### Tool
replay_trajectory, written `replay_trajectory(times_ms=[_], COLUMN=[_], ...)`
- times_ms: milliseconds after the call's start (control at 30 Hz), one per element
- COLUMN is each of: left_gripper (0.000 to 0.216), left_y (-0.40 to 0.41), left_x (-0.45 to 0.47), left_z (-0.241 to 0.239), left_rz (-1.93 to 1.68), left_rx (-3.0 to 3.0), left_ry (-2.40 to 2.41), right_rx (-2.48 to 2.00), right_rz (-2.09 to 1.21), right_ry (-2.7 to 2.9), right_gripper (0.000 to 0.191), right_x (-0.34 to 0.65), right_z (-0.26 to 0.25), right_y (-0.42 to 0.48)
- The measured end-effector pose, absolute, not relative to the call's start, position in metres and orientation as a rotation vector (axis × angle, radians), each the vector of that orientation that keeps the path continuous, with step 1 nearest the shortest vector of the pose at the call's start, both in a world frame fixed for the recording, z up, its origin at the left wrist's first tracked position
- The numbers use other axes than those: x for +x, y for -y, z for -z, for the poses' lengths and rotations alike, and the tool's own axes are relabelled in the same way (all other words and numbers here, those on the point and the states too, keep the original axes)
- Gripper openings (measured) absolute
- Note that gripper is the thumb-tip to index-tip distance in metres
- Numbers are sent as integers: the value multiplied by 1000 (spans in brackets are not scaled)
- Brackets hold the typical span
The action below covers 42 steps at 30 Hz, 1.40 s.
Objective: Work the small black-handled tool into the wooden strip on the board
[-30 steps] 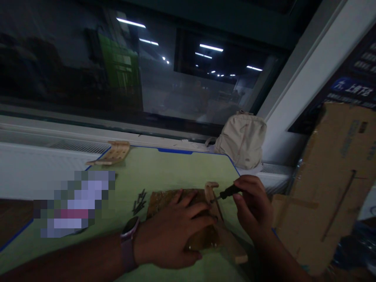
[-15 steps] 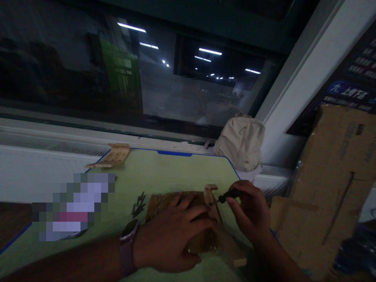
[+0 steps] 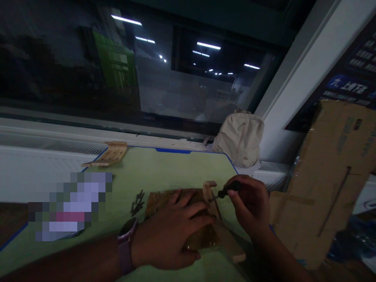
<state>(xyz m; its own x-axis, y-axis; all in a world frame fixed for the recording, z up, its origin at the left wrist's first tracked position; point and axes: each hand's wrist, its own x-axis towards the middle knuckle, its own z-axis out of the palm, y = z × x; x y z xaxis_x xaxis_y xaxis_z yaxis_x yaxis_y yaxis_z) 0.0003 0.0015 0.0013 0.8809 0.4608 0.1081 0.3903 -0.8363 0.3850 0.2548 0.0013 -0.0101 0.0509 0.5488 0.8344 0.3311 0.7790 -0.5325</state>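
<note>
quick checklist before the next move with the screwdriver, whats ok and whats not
1. Screwdriver in hand: ok, the right hand grips its black handle.
2. Shaft aimed at the wooden piece: ok, it points at the curved end.
3. Tip seated: cannot tell, too small and dark.
4. Left hand clear of the tip: not ok, its fingers look very close.
5. Wooden piece held firmly: cannot tell, pressure doesn't show.
6. Loose dark fasteners out of the way: ok, they lie left of the brown pad.
</note>
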Motion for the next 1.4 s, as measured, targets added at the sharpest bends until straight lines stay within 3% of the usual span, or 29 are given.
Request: replay_trajectory(times_ms=[167, 433, 600, 700, 967, 1200, 1400], left_gripper=[76, 78, 80, 77, 75, 75, 74], left_y=[-1, -1, -1, -1, -1, -1, -1], left_x=[1, 0, 1, 0, 0, 1, 1], left_z=[-2, -3, -4, -5, -8, -6, -7], left_rz=[-294, -274, -249, -254, -253, -260, -260], left_rx=[2689, 2707, 2715, 2719, 2707, 2703, 2712], left_ry=[-622, -636, -638, -639, -633, -632, -630], right_rx=[-709, -708, -687, -696, -701, -716, -777], right_rz=[13, -305, -165, -79, -295, 5, -151], right_ry=[1648, 1603, 1582, 1616, 1611, 1643, 1699], right_gripper=[23, 26, 35, 29, 28, 36, 38], right_x=[257, 250, 254, 255, 247, 256, 254], right_z=[4, 7, 9, 8, 6, 7, 6], right_y=[-1, -2, -7, -6, 3, -2, 6])
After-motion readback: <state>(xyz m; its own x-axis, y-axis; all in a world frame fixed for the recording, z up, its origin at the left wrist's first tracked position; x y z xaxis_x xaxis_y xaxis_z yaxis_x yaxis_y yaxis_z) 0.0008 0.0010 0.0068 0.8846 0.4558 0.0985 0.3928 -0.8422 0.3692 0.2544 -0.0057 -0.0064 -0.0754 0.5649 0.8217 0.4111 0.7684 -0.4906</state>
